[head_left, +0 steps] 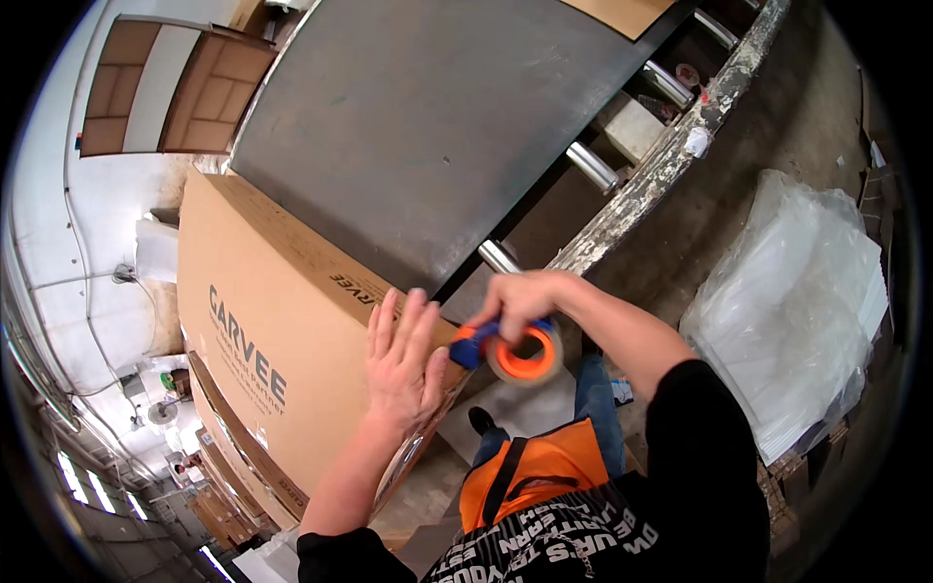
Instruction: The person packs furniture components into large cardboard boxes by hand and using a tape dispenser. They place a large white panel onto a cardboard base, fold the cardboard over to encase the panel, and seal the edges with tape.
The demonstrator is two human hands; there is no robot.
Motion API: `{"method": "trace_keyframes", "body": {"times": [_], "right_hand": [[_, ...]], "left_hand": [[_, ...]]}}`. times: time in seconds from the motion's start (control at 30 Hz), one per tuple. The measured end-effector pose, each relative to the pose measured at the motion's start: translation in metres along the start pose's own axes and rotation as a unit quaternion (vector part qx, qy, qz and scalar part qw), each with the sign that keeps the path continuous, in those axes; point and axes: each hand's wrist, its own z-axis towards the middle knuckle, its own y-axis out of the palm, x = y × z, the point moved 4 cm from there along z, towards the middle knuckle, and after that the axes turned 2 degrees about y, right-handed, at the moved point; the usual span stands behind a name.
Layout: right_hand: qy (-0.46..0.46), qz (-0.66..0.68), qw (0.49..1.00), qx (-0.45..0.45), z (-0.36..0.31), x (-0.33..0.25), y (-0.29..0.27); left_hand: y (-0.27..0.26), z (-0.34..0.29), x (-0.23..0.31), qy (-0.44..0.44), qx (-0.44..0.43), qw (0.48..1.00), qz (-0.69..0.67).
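Note:
A large brown cardboard box (282, 321) with dark printing leans on its edge at the left, beside a grey conveyor belt. Fingers stretched out, my left hand (400, 364) lies against the box near its close corner. My right hand (515, 306) is wrapped round a blue and orange tape dispenser (526, 361) carrying a roll of clear tape. The dispenser's blue head is at the box corner, just right of my left hand; whether tape is stuck there I cannot make out.
The wide conveyor belt (418, 126) runs away ahead, with metal rollers (591, 167) and a worn, paint-chipped rail (671, 165) on its right. Plastic-wrapped white sheets (792, 301) are stacked at the right. More cardboard boxes (243, 457) stand behind the large one.

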Motion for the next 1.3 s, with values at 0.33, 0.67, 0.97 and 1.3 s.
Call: {"method": "trace_keyframes", "body": {"times": [0.33, 0.67, 0.97, 1.3], "right_hand": [[0.002, -0.200, 0.964, 0.176, -0.066, 0.023, 0.110], [0.023, -0.391, 0.919, 0.052, 0.048, 0.005, 0.249], [-0.306, 0.324, 0.834, 0.324, -0.102, 0.012, 0.242], [-0.404, 0.444, 0.713, 0.363, -0.121, 0.028, 0.258]], "left_hand": [[0.014, -0.017, -0.016, 0.056, -0.047, 0.997, 0.011], [0.014, -0.025, -0.017, 0.112, 0.026, 0.993, 0.007], [-0.028, -0.157, -0.108, -0.128, 0.083, 0.831, -0.534], [-0.096, -0.516, -0.242, -0.475, 0.457, 0.638, -0.397]]}}
